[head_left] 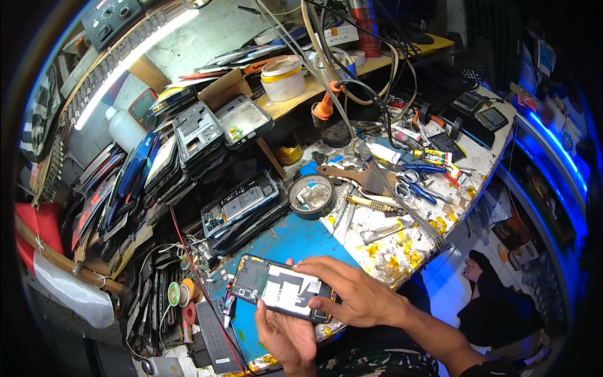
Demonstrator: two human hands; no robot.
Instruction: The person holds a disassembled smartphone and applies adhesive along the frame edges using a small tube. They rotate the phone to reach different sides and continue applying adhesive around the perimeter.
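As both hands [320, 314] grip it, the opened phone [281, 289] (back off) lies between.

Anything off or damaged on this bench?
The phone held by the left hand and right hand has its back off, internals exposed. The blue mat and bench top are blotched with yellow residue. Stripped phone frames lean in loose stacks on the left.

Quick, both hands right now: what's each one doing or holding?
Left hand: closed on the opened phone, gripping its near edge from below.
Right hand: fingers closed over the phone's right end.
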